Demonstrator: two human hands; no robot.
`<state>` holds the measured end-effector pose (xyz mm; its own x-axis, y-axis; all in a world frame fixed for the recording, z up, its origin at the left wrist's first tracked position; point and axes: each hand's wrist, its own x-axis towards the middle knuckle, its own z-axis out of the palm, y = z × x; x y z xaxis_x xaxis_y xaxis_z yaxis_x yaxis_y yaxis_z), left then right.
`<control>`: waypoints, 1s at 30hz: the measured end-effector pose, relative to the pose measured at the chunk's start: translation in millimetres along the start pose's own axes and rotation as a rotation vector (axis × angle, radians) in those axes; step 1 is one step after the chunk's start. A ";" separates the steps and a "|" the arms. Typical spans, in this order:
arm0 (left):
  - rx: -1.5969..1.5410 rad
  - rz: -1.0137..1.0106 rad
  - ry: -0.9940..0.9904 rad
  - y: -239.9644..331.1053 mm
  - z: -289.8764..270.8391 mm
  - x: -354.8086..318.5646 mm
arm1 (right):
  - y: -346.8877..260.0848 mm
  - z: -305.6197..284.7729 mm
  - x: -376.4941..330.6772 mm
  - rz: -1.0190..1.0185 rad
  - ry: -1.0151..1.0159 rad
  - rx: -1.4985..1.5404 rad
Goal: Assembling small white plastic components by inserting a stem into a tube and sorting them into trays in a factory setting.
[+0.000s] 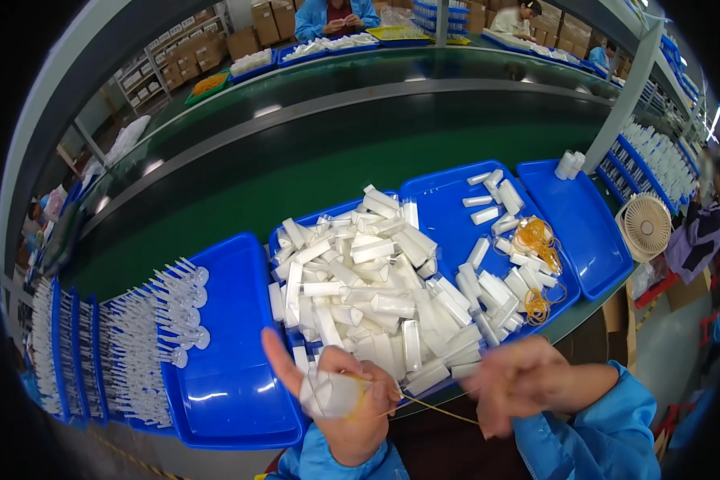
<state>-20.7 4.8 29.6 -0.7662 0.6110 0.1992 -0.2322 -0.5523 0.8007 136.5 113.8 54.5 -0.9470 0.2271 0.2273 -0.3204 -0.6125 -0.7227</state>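
Observation:
My left hand (358, 424) grips a white piece or small bundle in clear plastic (328, 394), with one finger stretched out to the upper left. A yellow rubber band (442, 410) runs taut from the held piece toward my right hand (528, 384). That hand is closed at the band's other end and smeared by motion. Just beyond both hands, a blue tray holds a heap of white wedge-shaped pieces in clear plastic (372, 308). Loose yellow rubber bands (538, 240) lie among more white pieces in the blue tray (440, 196) to its right.
At left, a blue tray (232, 408) holds clear round-based parts beside racks of white-tipped sticks (136, 352). A blue tray (588, 232) with small white bottles (570, 165) and a fan (645, 227) are at right. Beyond the green conveyor (296, 152), a co-worker (336, 18) handles parts.

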 end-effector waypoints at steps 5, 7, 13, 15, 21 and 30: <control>0.692 0.453 -0.279 -11.1 -6.8 -7.6 | -16.6 -0.4 38.7 0.254 0.175 -0.201; 0.770 0.467 -0.355 -11.9 -12.6 -8.9 | -23.0 -1.8 53.5 0.315 0.002 -0.529; 0.856 0.422 -0.472 -12.1 -16.8 -12.7 | -22.8 -0.1 57.1 0.141 -0.186 -1.186; 1.026 0.351 -0.523 -9.9 -13.3 -14.7 | -18.6 1.4 53.8 0.076 -0.108 -1.295; 1.012 0.050 -0.779 2.6 -1.8 -18.1 | -15.4 3.7 33.1 0.099 -0.172 -1.355; 1.125 0.512 -0.594 54.3 -46.5 0.4 | -142.8 -82.4 -5.7 -0.096 0.703 -2.113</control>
<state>-61.5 -51.3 46.9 -0.1829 0.7861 0.5905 0.8219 -0.2073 0.5305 189.7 262.4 102.7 -0.6227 0.6450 0.4430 0.5876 0.7593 -0.2797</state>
